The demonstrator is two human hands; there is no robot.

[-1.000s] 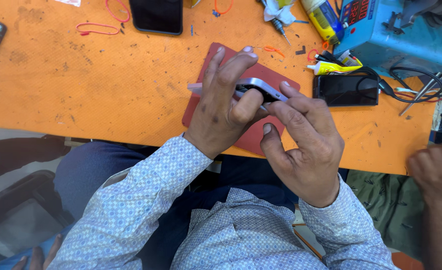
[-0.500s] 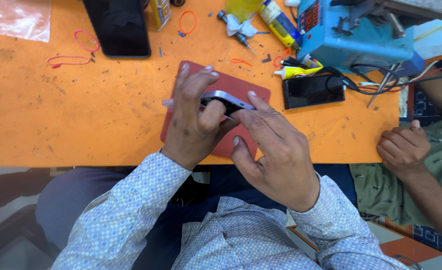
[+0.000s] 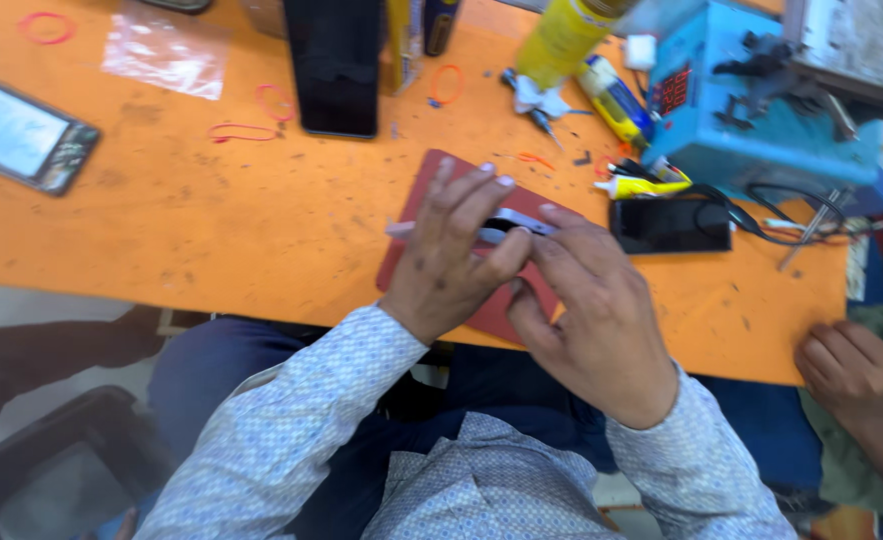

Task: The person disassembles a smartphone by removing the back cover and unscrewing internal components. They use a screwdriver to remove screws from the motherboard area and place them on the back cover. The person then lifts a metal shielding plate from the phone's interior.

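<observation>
Head view: both hands' grip pinches a pale phone [image 3: 506,222] over the red mat [image 3: 431,195].

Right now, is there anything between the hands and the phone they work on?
No. Both the left hand and the right hand already grip the phone directly, above the red mat; nothing lies between.

left hand [image 3: 451,255] and right hand [image 3: 591,310] grip a thin silver phone part [image 3: 506,222] | above red mat [image 3: 431,190] | black phone [image 3: 669,224] right of mat
</observation>
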